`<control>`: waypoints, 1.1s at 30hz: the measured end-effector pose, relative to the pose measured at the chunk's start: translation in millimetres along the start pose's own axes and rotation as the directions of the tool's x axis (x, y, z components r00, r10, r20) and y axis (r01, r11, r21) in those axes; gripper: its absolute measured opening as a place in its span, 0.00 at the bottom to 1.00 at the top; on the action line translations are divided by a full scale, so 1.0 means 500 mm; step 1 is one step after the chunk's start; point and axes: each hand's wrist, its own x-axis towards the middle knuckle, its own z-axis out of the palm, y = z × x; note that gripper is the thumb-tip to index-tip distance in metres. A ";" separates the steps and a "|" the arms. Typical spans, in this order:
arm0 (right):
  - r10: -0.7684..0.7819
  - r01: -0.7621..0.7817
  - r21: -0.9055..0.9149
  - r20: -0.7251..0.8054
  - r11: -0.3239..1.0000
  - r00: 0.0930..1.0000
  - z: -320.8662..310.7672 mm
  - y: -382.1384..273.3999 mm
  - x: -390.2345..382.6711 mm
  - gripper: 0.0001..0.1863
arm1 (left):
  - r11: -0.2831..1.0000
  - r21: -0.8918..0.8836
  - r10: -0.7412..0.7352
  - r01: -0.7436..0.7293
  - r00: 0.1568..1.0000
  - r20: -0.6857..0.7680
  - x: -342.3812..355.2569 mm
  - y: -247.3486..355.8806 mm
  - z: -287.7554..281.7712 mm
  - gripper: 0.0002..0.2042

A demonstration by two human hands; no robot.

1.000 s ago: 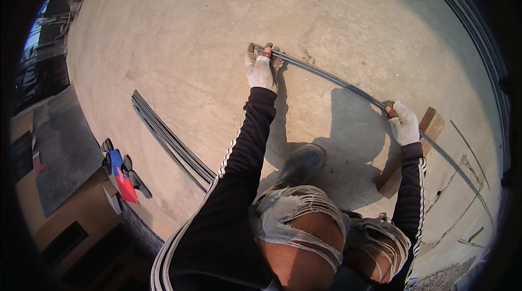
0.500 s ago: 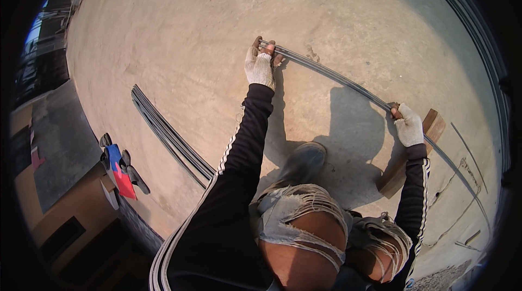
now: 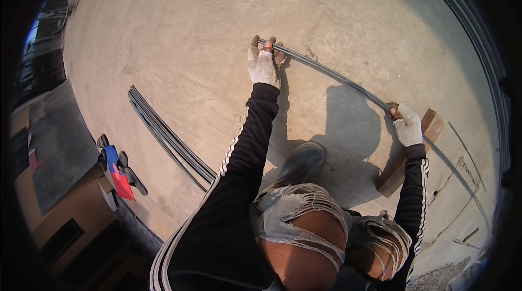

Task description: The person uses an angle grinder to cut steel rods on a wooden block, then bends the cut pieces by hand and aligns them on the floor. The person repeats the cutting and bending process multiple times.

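L hand (image 3: 265, 65) fingers round end of thin metal rods (image 3: 331, 73); R hand (image 3: 406, 126) gripping same rods farther along, near wood block (image 3: 391, 177). Vs 0.5 s ago, rods closer tog. at L end, so prob. neater bunch. Rods over concrete floor (image 3: 190, 30); 2nd rod bundle (image 3: 168, 136) lies L.

The left hand (image 3: 265, 65), in a white fingerless glove, grips the near-flush ends of a few thin grey metal rods (image 3: 333, 74) between thumb and fingers. The right hand (image 3: 408, 126), gloved alike, closes around the same rods farther along; they run on past a wooden block (image 3: 391, 175), contact unclear, toward the right edge. A bundle of similar rods (image 3: 163, 129) lies on the concrete floor (image 3: 190, 30) left of the left sleeve (image 3: 255, 128). A dark boot (image 3: 304, 161) stands between the forearms, beyond ripped jeans (image 3: 274, 226).
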 end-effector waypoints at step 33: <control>-0.029 0.030 0.084 -0.016 0.996 0.999 -0.001 0.008 -0.009 0.08 | 0.957 0.291 -0.061 0.000 0.977 0.203 0.047 0.032 -0.051 0.10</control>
